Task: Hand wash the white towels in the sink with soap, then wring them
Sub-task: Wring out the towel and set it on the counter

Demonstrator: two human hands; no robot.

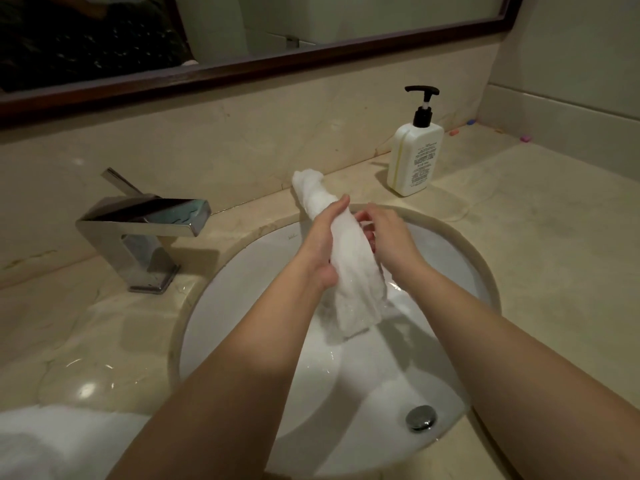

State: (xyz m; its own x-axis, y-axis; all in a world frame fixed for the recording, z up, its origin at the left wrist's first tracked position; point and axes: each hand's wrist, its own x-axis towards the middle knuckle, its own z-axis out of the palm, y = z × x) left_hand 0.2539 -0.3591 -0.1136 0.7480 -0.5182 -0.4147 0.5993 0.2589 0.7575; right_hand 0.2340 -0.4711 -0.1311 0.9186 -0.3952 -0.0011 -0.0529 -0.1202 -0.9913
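- White, wet terry towel, twisted into a thick roll, held over the round white ceramic sink.
- Left hand curls around its middle.
- Right hand grips its far side, fingers curled.

The scene is dimly and warmly lit, glare is seen on the wet counter, and edges are bent by wide-angle distortion.
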